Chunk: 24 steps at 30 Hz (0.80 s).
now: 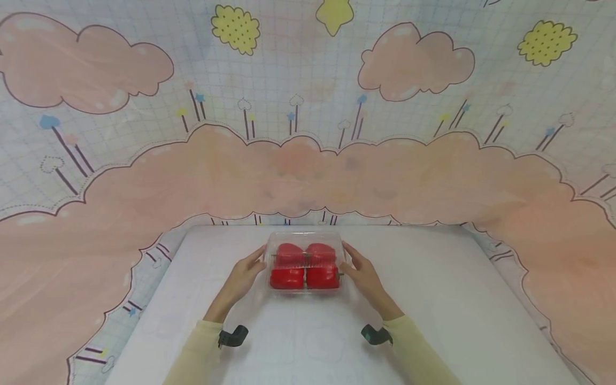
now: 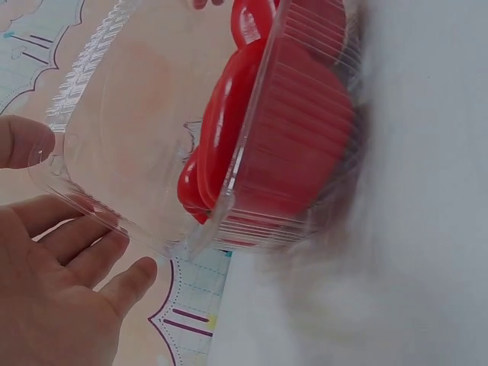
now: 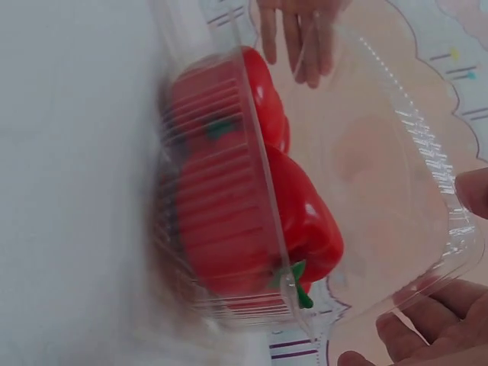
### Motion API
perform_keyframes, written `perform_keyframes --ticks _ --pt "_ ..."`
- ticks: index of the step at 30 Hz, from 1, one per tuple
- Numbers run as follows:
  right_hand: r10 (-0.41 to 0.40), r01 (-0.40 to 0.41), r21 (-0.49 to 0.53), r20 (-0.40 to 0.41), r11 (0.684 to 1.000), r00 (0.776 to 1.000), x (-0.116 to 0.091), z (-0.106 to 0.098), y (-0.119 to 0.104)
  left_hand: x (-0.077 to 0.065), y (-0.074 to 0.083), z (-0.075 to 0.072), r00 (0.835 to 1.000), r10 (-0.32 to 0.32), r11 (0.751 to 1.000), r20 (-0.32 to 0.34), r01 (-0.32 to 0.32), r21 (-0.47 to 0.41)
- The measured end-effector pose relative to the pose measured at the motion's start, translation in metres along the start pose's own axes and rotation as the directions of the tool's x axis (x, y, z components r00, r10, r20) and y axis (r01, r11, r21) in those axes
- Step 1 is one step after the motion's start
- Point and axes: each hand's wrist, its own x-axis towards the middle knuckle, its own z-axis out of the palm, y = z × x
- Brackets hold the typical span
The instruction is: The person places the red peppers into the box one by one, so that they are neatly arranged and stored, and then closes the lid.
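A clear plastic clamshell box (image 1: 304, 291) stands on the white table with several red bell peppers (image 1: 322, 277) inside, in two rows. Both wrist views show its lid (image 2: 126, 114) tilted up from the ribbed base (image 3: 221, 198), with a wide gap between them. My left hand (image 1: 244, 274) grips the lid's left side, thumb on one face and fingers on the other. On the opposite side my right hand (image 1: 363, 275) holds the lid edge in the same way. Green stems (image 3: 303, 282) show on some peppers.
The white tabletop (image 1: 308, 342) runs out around the box on every side. Behind and beside it hangs a cloth (image 1: 308, 176) printed with clouds. A dark wrist camera sits at the left sleeve (image 1: 192, 347) and another at the right sleeve (image 1: 418, 347).
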Motion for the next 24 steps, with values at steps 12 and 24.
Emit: perform_keyframes --ticks 12,24 --pt "0.004 -0.007 -0.108 -0.028 0.994 1.000 -0.009 0.008 0.016 -0.010 -0.012 0.009 1.000 -0.010 1.000 -0.002 0.010 -0.023" --pt "-0.024 0.019 -0.133 -0.034 0.991 0.999 -0.017 0.013 0.028 -0.015 -0.021 0.013 1.000 -0.012 1.000 0.002 0.012 -0.019"
